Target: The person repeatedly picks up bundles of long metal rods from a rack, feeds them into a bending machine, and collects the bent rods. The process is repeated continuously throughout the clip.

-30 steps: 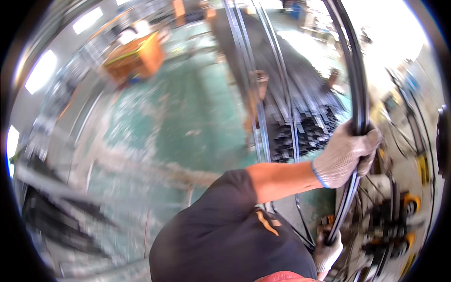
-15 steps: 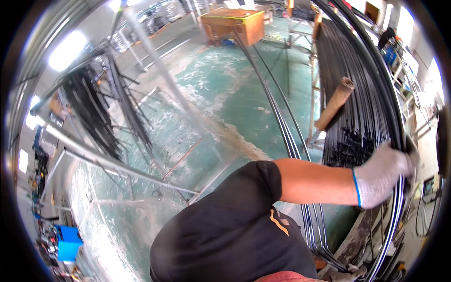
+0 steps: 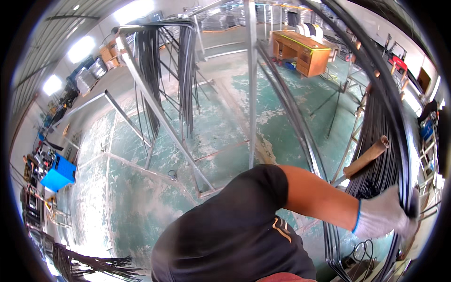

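Worn green workshop floor (image 3: 221,122) swings into view while the gloved right hand (image 3: 383,217), fingers still clenched, drags the long black curved metal rod (image 3: 390,101) toward four o'clock.

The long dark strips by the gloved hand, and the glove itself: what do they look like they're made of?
The strips look like metal, probably painted or coated black: thin, long, evenly curved, with a dull sheen along the edges. I cannot tell the exact metal. The glove on the right hand looks like knitted fabric, whitish-grey and matte, with a blue cuff edge; any palm coating is hidden.
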Motion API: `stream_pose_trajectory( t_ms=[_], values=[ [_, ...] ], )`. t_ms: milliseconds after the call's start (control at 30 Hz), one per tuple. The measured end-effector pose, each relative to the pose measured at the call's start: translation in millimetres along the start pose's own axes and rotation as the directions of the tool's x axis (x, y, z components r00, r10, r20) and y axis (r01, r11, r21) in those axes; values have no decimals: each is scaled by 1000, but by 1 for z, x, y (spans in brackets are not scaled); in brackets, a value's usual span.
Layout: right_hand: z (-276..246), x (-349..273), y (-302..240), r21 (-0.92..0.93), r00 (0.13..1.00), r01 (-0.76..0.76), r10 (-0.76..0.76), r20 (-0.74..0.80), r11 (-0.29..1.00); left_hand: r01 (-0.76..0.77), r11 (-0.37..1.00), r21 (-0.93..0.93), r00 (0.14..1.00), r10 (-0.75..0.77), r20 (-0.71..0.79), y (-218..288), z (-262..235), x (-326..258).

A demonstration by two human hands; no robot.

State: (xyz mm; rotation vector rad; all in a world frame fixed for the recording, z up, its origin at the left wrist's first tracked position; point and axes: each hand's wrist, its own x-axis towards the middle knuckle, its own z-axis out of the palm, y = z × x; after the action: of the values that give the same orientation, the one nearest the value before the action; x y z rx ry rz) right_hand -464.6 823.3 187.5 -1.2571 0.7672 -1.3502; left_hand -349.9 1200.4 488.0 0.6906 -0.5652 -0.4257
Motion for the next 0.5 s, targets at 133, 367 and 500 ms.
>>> stream_pose_trajectory(
  t_ms=[133,367,500],
  values=[
    [29,-21,-7,-7,999,20,-20,-38,1000,107,966,-234,994,-106,15,-55,22,27],
    [47,-39,-5,-24,996,-40,38,-81,999,-123,950,-285,992,111,-60,-116,1,46],
    [88,-40,-5,-65,999,-28,30,28,997,-60,976,-207,996,43,-81,-15,-23,16]
  ],
)
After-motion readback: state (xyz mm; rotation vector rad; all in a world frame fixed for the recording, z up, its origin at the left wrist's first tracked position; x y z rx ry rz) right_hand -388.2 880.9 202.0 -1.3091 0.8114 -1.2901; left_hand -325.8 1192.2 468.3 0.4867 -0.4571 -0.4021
